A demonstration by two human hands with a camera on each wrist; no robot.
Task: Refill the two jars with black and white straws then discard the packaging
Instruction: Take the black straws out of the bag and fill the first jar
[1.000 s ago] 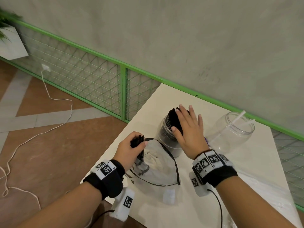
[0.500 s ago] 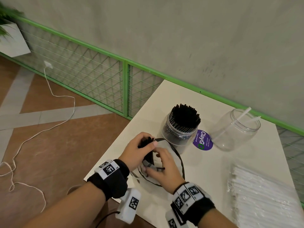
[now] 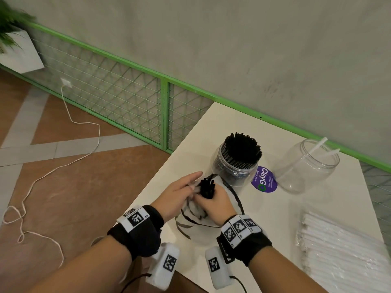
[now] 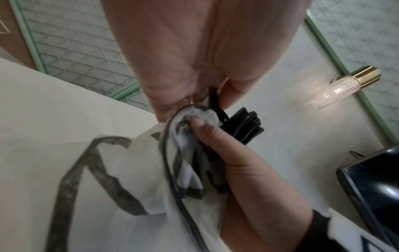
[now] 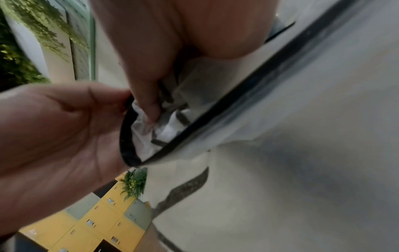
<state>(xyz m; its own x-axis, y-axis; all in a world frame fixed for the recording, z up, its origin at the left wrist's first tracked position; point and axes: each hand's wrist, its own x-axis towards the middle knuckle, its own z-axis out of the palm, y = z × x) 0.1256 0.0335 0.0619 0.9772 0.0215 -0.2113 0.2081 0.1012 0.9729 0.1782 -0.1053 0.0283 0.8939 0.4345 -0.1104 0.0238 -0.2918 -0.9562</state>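
A small bundle of black straws (image 3: 208, 187) (image 4: 248, 124) sticks out of a clear bag with black trim (image 3: 211, 220) (image 4: 134, 170) (image 5: 280, 119) lying at the table's front left. My right hand (image 3: 209, 197) (image 4: 215, 136) grips the bundle through the bunched plastic, thumb on the crumpled film. My left hand (image 3: 191, 182) (image 4: 207, 95) pinches the bag's black rim beside it, index finger straight. Behind them stands a jar packed with black straws (image 3: 234, 166). To its right is a clear jar (image 3: 306, 166) holding two white straws.
A wrapped pack of white straws (image 3: 342, 250) lies at the front right of the white table (image 3: 211, 127). A purple round sticker (image 3: 264, 180) sits between the jars. A green mesh fence and a wall run behind; the table's left edge drops to a tiled floor with a white cable.
My right hand left the top of the black-straw jar, came back to the bag and took the straw bundle. My left hand released the bundle and now holds the bag's rim.
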